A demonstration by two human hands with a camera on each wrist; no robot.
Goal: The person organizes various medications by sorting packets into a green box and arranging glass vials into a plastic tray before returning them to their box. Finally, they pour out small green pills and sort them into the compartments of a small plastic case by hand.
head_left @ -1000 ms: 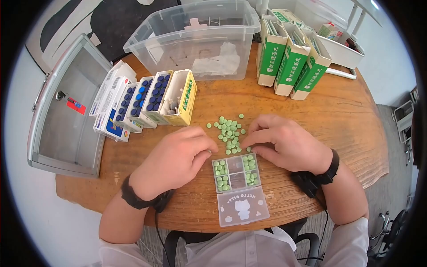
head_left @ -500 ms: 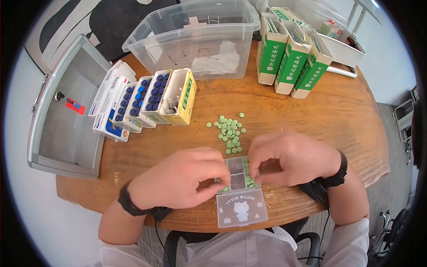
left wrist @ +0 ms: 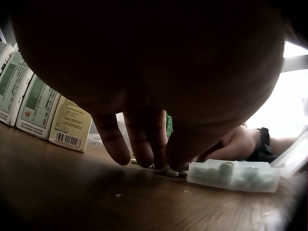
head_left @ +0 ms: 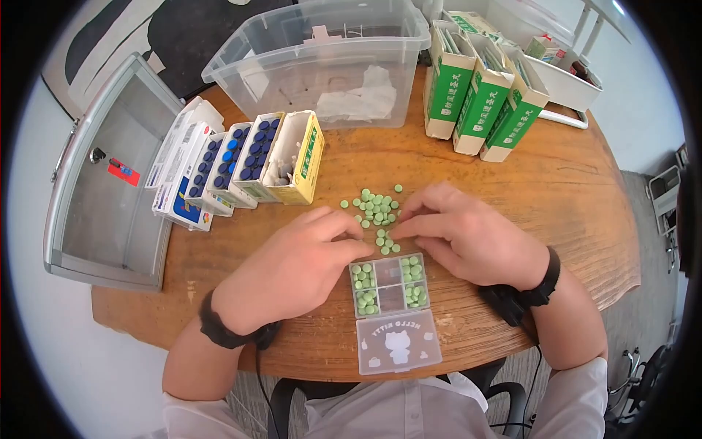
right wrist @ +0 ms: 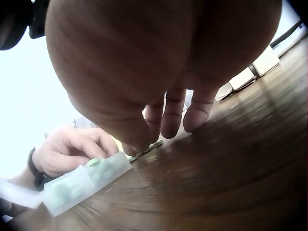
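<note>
A clear pill box (head_left: 390,284) stands with its lid (head_left: 399,342) folded open toward the person. Green tablets lie in its left and right compartments; the two middle ones show none. Behind the box, a loose pile of green tablets (head_left: 377,208) lies on the wood. My left hand (head_left: 289,267) is at the pile's near left side, fingers pointing down and tips beside tablets (left wrist: 169,172) in the left wrist view. From the right, my right hand (head_left: 479,238) reaches its fingertips to the pile's near edge, thumb apart from the index finger. Any tablet under the fingertips is partly hidden.
Cartons of blue-capped vials (head_left: 227,161) and a yellow carton (head_left: 311,162) stand at the left, beside a clear-fronted case (head_left: 110,197). A clear plastic bin (head_left: 292,80) is at the back. Green-and-white cartons (head_left: 475,102) stand at the back right.
Both hands have moved from over the pill box back to the tablet pile, uncovering the compartments. Some tablets at the pile's near end have shifted.
</note>
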